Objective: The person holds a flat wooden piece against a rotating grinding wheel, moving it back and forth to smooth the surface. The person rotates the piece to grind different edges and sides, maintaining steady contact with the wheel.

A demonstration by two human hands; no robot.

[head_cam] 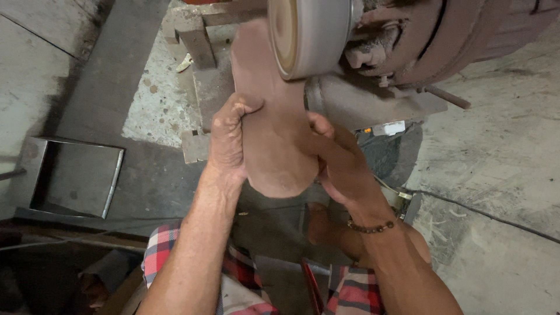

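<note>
Hands point(228, 140) point(338, 157) grip wooden piece point(274, 134) against wheel point(306, 35).

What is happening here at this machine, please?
A person grips a flat brown workpiece with both hands and holds its far end at a spinning wheel on a dusty motor-driven machine. The left hand clasps one edge and the right hand the other. A square metal tray lies on the concrete floor to the left.

Left hand point(228, 140), right hand point(338, 160) grip brown flat piece point(274, 134) against grinder wheel point(303, 35).
</note>
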